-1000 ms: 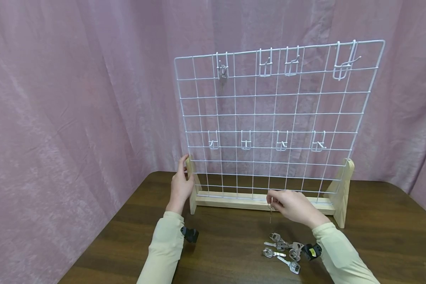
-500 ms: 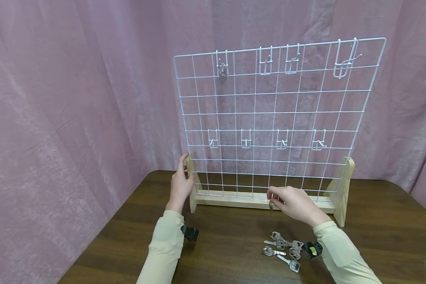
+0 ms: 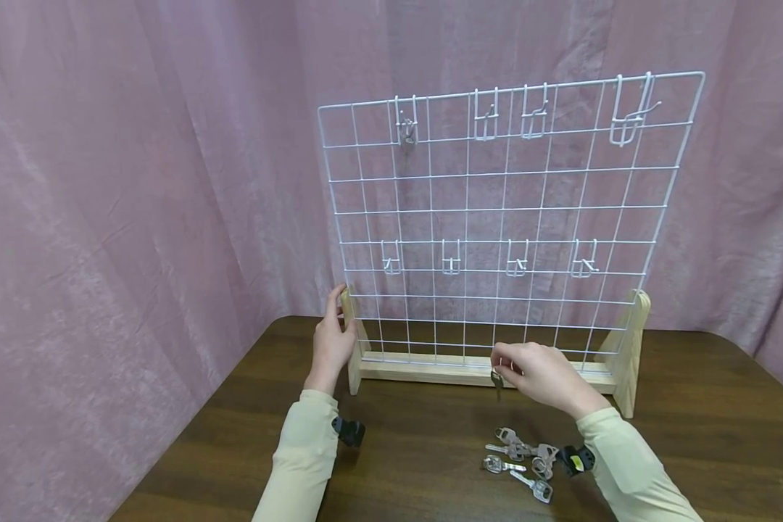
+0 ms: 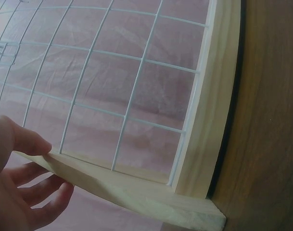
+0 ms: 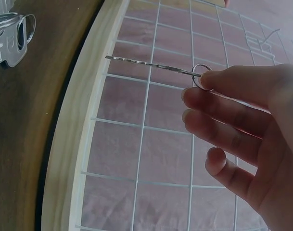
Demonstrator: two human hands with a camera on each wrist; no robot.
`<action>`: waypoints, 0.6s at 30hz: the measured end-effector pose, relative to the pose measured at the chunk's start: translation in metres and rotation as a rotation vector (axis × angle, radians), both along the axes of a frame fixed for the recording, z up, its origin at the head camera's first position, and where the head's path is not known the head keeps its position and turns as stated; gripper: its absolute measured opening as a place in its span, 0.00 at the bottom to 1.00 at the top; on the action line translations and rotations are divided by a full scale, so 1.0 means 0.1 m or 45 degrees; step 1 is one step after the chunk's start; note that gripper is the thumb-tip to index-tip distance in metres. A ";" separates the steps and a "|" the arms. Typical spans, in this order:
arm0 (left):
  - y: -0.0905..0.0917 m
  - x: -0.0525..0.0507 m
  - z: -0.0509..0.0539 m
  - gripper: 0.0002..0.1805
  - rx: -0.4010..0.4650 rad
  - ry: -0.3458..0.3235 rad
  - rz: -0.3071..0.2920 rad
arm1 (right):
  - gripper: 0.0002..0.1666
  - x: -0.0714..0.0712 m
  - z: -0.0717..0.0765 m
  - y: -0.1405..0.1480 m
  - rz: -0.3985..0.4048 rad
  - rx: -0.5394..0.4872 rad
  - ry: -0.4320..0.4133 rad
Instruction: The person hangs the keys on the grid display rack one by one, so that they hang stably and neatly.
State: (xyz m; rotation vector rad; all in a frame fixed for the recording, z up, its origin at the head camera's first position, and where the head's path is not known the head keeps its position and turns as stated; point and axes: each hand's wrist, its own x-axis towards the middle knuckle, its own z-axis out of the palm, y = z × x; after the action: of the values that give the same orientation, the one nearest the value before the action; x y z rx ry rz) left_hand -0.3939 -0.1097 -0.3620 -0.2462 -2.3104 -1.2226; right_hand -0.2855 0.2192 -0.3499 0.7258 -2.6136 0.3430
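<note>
The right wrist view shows the notched key (image 5: 156, 66) edge-on and its ring (image 5: 193, 77) pinched by the right grip (image 3: 536, 370); the head view shows the key hanging below that grip. The left grip (image 3: 331, 346) clasps the wooden leg (image 4: 112, 190). The ring is partly hidden; loose keys (image 3: 515, 450) on the table (image 3: 424, 464) overlap.

The right hand (image 3: 538, 373) pinches a key (image 3: 497, 380) before the white grid (image 3: 467, 210); the left hand (image 3: 330, 344) grips the left wooden support (image 3: 354, 370); more keys (image 3: 515, 450) lie near right on the table (image 3: 424, 457)
</note>
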 end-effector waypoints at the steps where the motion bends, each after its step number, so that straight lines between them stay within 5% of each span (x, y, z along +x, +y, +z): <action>1: 0.00 0.00 0.00 0.36 0.003 -0.001 0.000 | 0.07 0.00 0.01 0.00 -0.001 -0.001 0.004; 18: 0.00 0.01 0.00 0.37 0.005 -0.026 -0.007 | 0.11 0.10 0.15 -0.03 -0.010 -0.068 0.118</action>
State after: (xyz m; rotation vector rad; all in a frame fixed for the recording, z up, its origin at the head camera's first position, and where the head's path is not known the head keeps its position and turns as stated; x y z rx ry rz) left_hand -0.3931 -0.1101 -0.3618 -0.2402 -2.3260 -1.2375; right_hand -0.2754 0.2157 -0.3351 0.6965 -2.5095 0.3666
